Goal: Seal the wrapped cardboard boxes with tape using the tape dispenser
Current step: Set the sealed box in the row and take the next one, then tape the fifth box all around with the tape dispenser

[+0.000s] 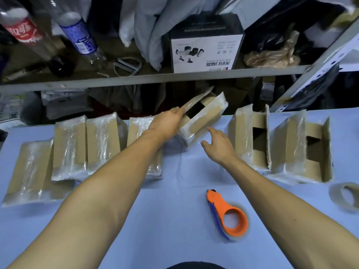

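A plastic-wrapped cardboard box (pixel 202 118) with open flaps is tilted off the blue table (pixel 174 220) at the far middle. My left hand (pixel 167 123) grips its open left flap. My right hand (pixel 217 144) hovers open just below the box's near side, fingers spread. The orange tape dispenser (pixel 228 213) lies on the table near me, right of centre, held by neither hand. Two more open wrapped boxes (pixel 248 136) (pixel 303 148) stand to the right. Several wrapped boxes with closed flaps (pixel 68 148) lie in a row on the left.
A loose roll of tape (pixel 345 197) lies at the right edge. Beyond the table stands a metal shelf (pixel 155 77) with a printed product box (pixel 206 49), bottles (pixel 81 33), bags and a handle tool. Packages fill the space under it.
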Motion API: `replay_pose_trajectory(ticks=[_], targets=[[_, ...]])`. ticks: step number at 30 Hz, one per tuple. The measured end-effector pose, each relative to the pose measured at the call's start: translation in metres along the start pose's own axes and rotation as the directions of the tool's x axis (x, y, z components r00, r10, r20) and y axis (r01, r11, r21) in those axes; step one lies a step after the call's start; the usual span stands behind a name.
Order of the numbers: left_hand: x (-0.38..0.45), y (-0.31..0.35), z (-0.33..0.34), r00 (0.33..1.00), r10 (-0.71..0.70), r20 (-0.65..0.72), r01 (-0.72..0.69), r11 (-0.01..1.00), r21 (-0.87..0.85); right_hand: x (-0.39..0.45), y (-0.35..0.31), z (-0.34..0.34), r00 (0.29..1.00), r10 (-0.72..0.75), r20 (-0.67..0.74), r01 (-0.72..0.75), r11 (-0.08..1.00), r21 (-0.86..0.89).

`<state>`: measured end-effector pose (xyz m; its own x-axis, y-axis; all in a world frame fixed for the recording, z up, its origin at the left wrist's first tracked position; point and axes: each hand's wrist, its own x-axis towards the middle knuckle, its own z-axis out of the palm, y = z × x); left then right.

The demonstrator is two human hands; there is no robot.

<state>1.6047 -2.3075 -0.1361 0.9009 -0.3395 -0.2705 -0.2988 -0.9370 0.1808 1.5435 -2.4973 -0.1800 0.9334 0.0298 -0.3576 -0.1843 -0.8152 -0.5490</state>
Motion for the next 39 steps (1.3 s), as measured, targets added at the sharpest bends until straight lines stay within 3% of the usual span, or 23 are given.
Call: replay_pose_trajectory(ticks=[4, 6, 7, 9, 11, 14, 17, 19, 24, 26, 29, 31, 33, 37, 39], targets=[[-0.005, 0.015, 0.004, 0.998, -0.015, -0.064, 0.013, 0.999, -0.030, 0.008, -0.001, -0.002, 0.999, -0.031, -0.038, 0.031, 0.999, 0.008], [-0.017, 0.020, 0.017, 0.994, 0.019, -0.104, -0.021, 1.000, -0.022, 0.006, 0.003, -0.001, 0.994, -0.033, -0.102, 0.043, 0.995, 0.095], [-0.025, 0.022, 0.027, 0.993, 0.034, -0.116, -0.044, 0.995, -0.086, 0.003, 0.007, -0.001, 0.991, -0.020, -0.129, 0.042, 0.985, 0.169], [-0.040, 0.023, 0.046, 0.996, -0.015, -0.093, -0.022, 0.924, -0.383, -0.004, 0.014, 0.002, 0.992, 0.058, -0.112, -0.015, 0.936, 0.352], [-0.045, 0.029, 0.059, 0.978, -0.193, -0.076, 0.077, 0.679, -0.730, -0.012, 0.018, 0.010, 0.990, 0.144, -0.014, -0.116, 0.851, 0.512], [-0.038, 0.047, 0.075, 0.888, -0.457, 0.040, 0.206, 0.318, -0.926, -0.016, 0.017, 0.024, 0.976, 0.212, 0.044, -0.203, 0.825, 0.527], [-0.035, 0.065, 0.081, 0.829, -0.421, 0.370, 0.389, -0.042, -0.920, -0.016, 0.011, 0.024, 0.971, 0.238, -0.015, -0.194, 0.827, 0.528], [-0.039, 0.070, 0.082, 0.822, -0.356, 0.444, 0.416, -0.158, -0.896, -0.021, 0.006, 0.022, 0.968, 0.245, -0.053, -0.183, 0.834, 0.521], [-0.068, 0.069, 0.075, 0.859, -0.449, 0.247, 0.188, -0.173, -0.967, -0.058, 0.000, 0.030, 0.959, 0.266, -0.099, -0.173, 0.824, 0.540], [-0.087, 0.064, 0.069, 0.871, -0.437, 0.224, 0.195, -0.110, -0.975, -0.075, 0.001, 0.031, 0.960, 0.265, -0.086, -0.168, 0.799, 0.578], [-0.119, 0.055, 0.056, 0.881, -0.423, 0.212, 0.174, -0.127, -0.977, -0.094, 0.001, 0.025, 0.965, 0.242, -0.102, -0.128, 0.771, 0.624], [-0.142, 0.049, 0.047, 0.888, -0.399, 0.228, 0.194, -0.126, -0.973, -0.102, 0.001, 0.016, 0.950, 0.264, -0.168, -0.089, 0.743, 0.663], [-0.168, 0.041, 0.040, 0.895, -0.362, 0.260, 0.255, -0.064, -0.965, -0.107, 0.000, 0.004, 0.925, 0.289, -0.247, -0.034, 0.711, 0.703], [-0.211, 0.018, 0.033, 0.933, -0.214, 0.290, 0.309, 0.062, -0.949, -0.119, -0.010, -0.004, 0.942, 0.211, -0.261, 0.003, 0.773, 0.635], [-0.225, 0.009, 0.035, 0.939, -0.165, 0.301, 0.311, 0.036, -0.950, -0.127, -0.015, 0.005, 0.935, 0.191, -0.298, 0.020, 0.811, 0.585]])
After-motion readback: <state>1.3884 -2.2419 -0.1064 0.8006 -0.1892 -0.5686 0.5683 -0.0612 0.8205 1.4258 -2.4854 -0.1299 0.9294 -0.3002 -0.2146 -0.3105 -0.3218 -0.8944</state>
